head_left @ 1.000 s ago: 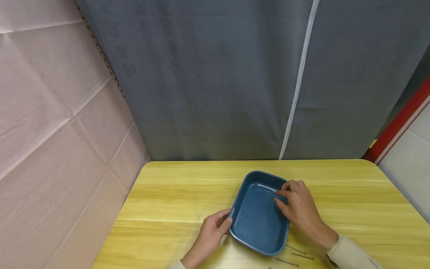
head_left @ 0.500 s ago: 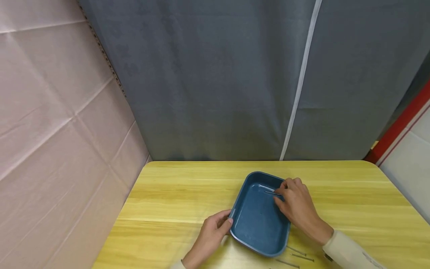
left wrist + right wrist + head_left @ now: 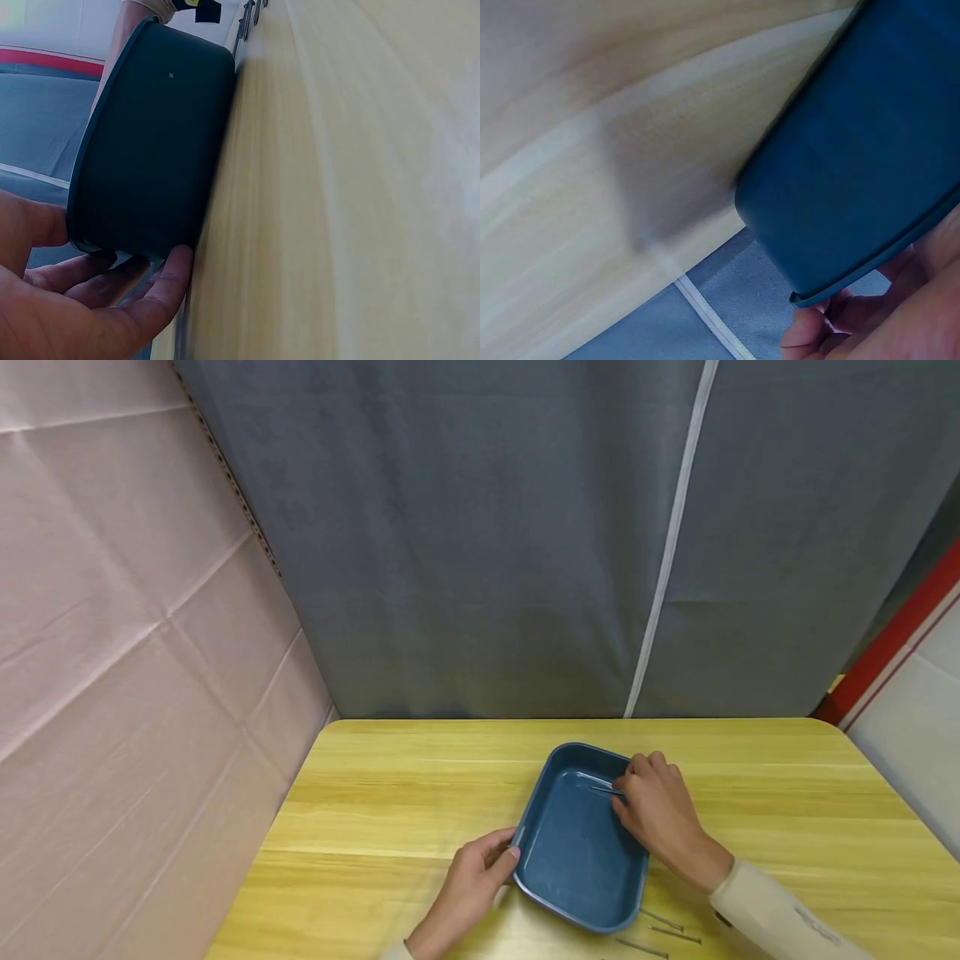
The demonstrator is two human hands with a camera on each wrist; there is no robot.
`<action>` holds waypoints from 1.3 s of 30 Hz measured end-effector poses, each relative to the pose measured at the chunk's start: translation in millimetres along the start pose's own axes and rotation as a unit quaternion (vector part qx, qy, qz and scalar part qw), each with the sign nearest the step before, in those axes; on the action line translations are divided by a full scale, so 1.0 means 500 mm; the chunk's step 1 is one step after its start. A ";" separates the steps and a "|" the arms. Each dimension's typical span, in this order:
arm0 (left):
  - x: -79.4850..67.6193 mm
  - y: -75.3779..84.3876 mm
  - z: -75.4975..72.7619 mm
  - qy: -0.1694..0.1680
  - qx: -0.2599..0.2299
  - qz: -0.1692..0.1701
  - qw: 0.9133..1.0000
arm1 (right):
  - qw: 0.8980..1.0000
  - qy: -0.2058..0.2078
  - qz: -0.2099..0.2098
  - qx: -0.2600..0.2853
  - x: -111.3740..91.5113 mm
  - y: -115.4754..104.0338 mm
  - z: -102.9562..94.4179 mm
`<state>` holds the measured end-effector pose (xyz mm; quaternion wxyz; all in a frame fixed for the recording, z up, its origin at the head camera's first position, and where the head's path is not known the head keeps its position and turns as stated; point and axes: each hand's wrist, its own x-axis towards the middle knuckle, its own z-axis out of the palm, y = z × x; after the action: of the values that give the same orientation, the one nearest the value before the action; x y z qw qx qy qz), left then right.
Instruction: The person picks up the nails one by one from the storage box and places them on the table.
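Note:
A deep blue rectangular tray [image 3: 581, 860] stands on the wooden table, slightly turned. My left hand [image 3: 468, 881] grips its left side, thumb at the rim and fingers against the outer wall, as the left wrist view also shows. My right hand [image 3: 663, 814] reaches over the far right rim, fingers curled down inside. At its fingertips is one end of a thin metal nail [image 3: 604, 791], which points left above the tray floor; the pinch itself is mostly hidden. In the right wrist view, the tray's outer wall [image 3: 855, 172] hides the nail.
Several loose nails [image 3: 675, 934] lie on the table [image 3: 405, 793] by the tray's near right corner, some at the frame's bottom edge. A grey curtain [image 3: 480, 543] hangs behind the table's far edge. A pale cloth wall [image 3: 150, 652] stands at the left.
My right hand has shifted slightly left and away from me, its fingers curling more over the nail's end. The left hand and the tray have stayed almost still.

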<state>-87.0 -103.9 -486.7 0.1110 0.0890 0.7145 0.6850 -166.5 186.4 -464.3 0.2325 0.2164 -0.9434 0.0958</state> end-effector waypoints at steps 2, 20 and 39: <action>0.000 -0.001 0.000 -0.001 0.000 0.000 1.000 | 1.000 -0.002 -0.003 -0.009 0.004 -0.001 0.002; 0.002 -0.009 0.000 0.003 0.014 0.003 1.000 | 0.995 -0.004 -0.021 -0.099 0.026 -0.018 0.013; 0.005 -0.010 -0.002 0.005 0.023 0.003 1.000 | 0.969 -0.076 -0.052 -0.230 0.041 -0.037 0.043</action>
<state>-89.6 -104.2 -491.6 0.1028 0.0903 0.7303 0.6693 -183.0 156.7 -471.9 0.2085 0.2129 -0.9423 -0.1528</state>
